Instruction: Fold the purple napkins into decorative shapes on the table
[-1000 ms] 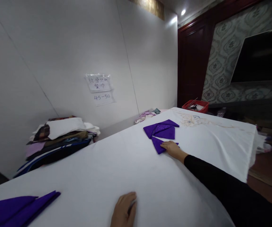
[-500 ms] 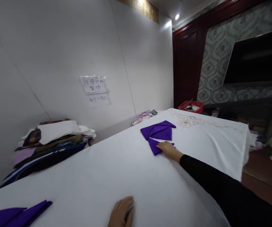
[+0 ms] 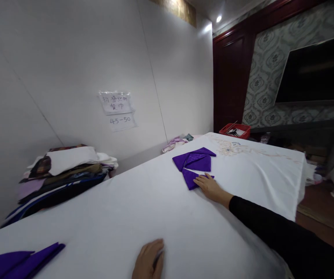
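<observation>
Two folded purple napkins lie close together on the white tablecloth, right of centre. My right hand rests on the nearer purple napkin, its fingers spread flat over the right part and covering some of it. The farther purple napkin has crossing folds and a pointed flap; no hand touches it. My left hand is low in the middle of the view, over the tablecloth, with nothing visible in it and a gap between thumb and fingers. More folded purple cloth lies at the bottom left, cut off by the frame.
The white tablecloth carries pale embroidery at its far right. A stack of folded clothes stands beyond the table's left edge. Farther back are a pink cloth pile and a red basket. Paper signs hang on the wall.
The fingers of my right hand have spread a little, and the hand has shifted slightly to the right on the nearer napkin. My left hand has barely moved.
</observation>
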The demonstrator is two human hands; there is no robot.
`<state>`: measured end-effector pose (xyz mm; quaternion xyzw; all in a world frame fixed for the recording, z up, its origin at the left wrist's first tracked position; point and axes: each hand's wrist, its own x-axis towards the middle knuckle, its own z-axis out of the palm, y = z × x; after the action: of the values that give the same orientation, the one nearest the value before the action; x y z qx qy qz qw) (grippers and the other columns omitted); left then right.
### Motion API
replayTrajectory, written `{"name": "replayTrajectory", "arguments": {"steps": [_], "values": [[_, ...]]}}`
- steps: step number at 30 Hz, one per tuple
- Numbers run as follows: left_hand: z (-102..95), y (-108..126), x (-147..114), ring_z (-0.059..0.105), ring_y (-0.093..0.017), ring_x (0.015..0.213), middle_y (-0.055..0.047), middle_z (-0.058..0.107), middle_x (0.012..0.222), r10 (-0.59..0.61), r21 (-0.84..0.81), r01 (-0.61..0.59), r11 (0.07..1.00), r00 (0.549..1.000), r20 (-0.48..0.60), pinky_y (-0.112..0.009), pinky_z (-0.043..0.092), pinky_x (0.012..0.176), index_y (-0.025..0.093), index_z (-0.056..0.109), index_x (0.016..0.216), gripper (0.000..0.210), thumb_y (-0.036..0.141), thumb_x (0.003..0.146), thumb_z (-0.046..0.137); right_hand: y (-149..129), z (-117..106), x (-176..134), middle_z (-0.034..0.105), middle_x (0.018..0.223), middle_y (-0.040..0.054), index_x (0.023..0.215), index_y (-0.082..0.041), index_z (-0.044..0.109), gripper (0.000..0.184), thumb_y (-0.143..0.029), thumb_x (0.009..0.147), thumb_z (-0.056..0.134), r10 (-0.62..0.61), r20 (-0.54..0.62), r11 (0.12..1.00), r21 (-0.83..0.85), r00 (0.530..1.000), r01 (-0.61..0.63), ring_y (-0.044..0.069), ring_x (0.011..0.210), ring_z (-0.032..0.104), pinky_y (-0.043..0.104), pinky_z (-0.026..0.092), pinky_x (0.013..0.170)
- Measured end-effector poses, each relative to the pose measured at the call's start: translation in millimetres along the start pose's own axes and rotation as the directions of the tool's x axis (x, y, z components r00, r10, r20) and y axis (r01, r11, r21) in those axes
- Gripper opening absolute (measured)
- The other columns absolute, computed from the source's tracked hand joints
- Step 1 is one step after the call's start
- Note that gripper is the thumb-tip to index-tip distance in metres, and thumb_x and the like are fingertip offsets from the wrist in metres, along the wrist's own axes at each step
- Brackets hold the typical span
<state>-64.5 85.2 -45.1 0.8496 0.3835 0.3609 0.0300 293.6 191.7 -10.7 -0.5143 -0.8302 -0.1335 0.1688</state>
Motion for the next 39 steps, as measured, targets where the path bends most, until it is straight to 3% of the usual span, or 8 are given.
{"name": "replayTrajectory", "arguments": {"steps": [18,29,39], "values": [[0.6,1.7,-1.8,0.064,-0.017,0.087,-0.005,0.068,0.095,0.011,0.047,-0.011,0.999,1.0,0.0,-0.029,0.056,0.075,0.023,0.062,0.097,0.021,0.03,0.079,0.053,14.8,13.2,0.0,0.058,0.116,0.01,0.112,-0.021,0.059,0.035,-0.011,0.086,0.037,-0.011,0.011,0.999,0.032,1.0,0.01,0.023,0.109,0.05,0.047,0.022,0.097],[-3.4,7.2,2.5,0.064,-0.016,0.085,-0.004,0.069,0.093,0.013,0.026,-0.012,1.0,1.0,-0.017,-0.027,0.056,0.074,0.023,0.061,0.096,0.019,0.029,0.079,0.053,25.2,5.4,0.8,0.06,0.113,0.0076,0.109,-0.023,0.06,0.035,-0.011,0.087,0.037,-0.062,0.024,0.997,0.056,0.998,0.06,0.021,0.107,0.052,0.045,0.024,0.096],[-1.1,4.3,0.9,0.063,-0.016,0.086,-0.003,0.068,0.094,0.043,0.038,-0.042,0.998,0.998,-0.034,-0.027,0.056,0.074,0.023,0.06,0.097,0.02,0.027,0.078,0.055,41.0,14.6,3.1,0.058,0.118,0.0053,0.111,-0.026,0.06,0.034,-0.015,0.088,0.037,0.007,0.041,1.0,0.021,0.999,-0.008,0.024,0.113,0.046,0.047,0.022,0.098]]}}
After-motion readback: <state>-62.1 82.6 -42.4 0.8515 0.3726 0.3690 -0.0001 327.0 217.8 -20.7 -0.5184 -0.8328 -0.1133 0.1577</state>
